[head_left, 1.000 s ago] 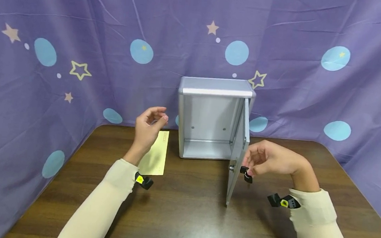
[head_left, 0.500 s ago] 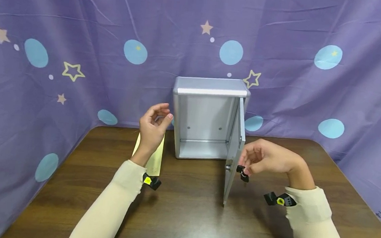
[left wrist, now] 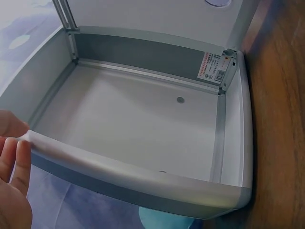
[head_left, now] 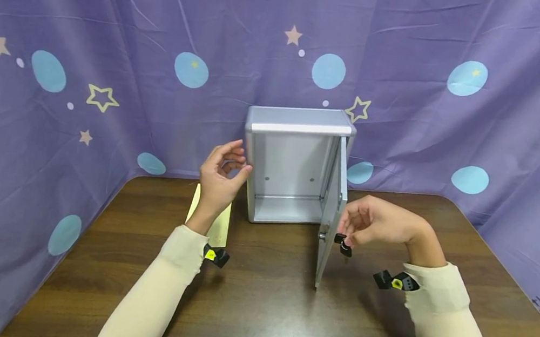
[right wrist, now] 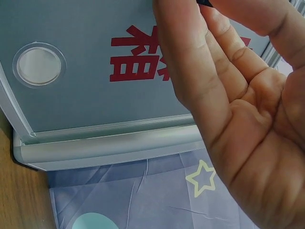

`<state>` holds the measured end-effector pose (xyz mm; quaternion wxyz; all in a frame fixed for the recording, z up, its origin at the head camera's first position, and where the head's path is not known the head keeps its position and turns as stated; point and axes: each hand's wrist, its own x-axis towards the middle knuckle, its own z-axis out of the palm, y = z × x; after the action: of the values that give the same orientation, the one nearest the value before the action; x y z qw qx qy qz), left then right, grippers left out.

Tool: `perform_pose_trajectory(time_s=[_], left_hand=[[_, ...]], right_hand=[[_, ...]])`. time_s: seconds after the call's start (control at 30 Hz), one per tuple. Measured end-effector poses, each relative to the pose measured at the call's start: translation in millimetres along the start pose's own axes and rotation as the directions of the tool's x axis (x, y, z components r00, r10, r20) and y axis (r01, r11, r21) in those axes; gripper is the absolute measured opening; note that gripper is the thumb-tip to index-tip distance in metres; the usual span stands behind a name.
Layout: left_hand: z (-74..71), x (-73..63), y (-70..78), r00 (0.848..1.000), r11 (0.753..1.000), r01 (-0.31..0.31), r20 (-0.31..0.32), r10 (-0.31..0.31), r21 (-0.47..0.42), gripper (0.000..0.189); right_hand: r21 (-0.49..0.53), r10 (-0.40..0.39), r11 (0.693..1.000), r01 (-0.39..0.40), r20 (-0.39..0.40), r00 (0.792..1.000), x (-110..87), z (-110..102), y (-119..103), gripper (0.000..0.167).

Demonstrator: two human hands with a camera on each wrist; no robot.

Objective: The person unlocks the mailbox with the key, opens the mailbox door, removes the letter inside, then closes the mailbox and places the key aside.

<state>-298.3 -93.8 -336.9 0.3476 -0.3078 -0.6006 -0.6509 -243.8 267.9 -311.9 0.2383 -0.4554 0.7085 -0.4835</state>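
Observation:
A silver metal box [head_left: 299, 118] stands upright at the back of the table, its hinged door [head_left: 333, 212] swung out to the front on the right. My left hand [head_left: 220, 177] is at the box's left front edge; thumb and curled fingers lie around that edge in the left wrist view. With thumb and fingers my right hand [head_left: 382, 220] pinches a black-headed key [head_left: 340, 238] at the door's lock, and a second black key [head_left: 345, 249] dangles from the ring. Red characters [right wrist: 136, 59] and a round window [right wrist: 39, 65] show on the door's outer face.
Partly hidden behind my left forearm, a yellow envelope [head_left: 219, 230] lies on the brown wooden table [head_left: 256, 308]. A purple curtain [head_left: 234, 35] with stars and blue ovals hangs close behind the box. Inside the box, a printed label [left wrist: 213, 67] sits in a corner.
My left hand has moved right and up, from above the envelope to the box's left edge. The right hand stays at the key, and the view has shifted slightly.

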Motion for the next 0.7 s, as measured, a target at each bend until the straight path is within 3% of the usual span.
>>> perform_pose_trajectory(time_s=[0.33,0.7], left_hand=[[2.3,-1.1,-1.1,0.999,0.999,-0.014,0.029,0.014,0.032,0.058],[3.6,-1.9,-5.7,0.992,0.984,-0.112,0.067,0.103,0.142,0.055]], right_hand=[[0.011,0.004,1.000,-0.004,-0.002,1.000,-0.3,0.0,0.5,0.019],[0.014,-0.001,1.000,0.001,-0.011,1.000,-0.9,-0.1,0.4,0.019]])
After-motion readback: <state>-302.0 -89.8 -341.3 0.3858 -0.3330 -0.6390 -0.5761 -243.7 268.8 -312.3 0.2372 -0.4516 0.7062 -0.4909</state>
